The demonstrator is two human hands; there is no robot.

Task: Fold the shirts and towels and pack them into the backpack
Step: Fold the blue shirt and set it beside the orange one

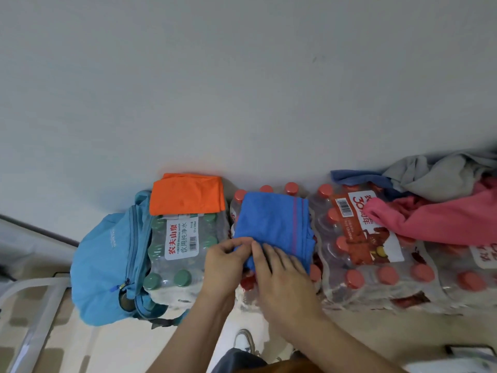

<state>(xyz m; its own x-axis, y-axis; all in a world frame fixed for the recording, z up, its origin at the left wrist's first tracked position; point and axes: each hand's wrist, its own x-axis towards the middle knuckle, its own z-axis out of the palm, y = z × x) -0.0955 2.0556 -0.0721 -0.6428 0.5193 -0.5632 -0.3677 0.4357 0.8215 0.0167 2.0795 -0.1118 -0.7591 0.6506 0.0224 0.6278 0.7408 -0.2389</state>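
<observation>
A blue towel (274, 219) with a purple stripe lies folded on a pack of red-capped bottles (349, 238). My left hand (226, 258) pinches its near left corner. My right hand (282, 267) rests flat on the towel's near edge, fingers straight. A folded orange shirt (187, 193) sits on a pack of green-capped bottles (177, 254). The light blue backpack (107, 265) leans against that pack on the left. An unfolded heap lies at the right: a pink cloth (443, 219), a grey cloth (435, 173) and a blue-grey cloth (357, 177).
A pale wall (242, 90) rises directly behind the bottle packs. A white metal frame (35, 313) stands at the lower left over a patterned floor. My shoe (243, 341) shows below the hands. More shrink-wrapped red-capped bottles (470, 275) extend to the right edge.
</observation>
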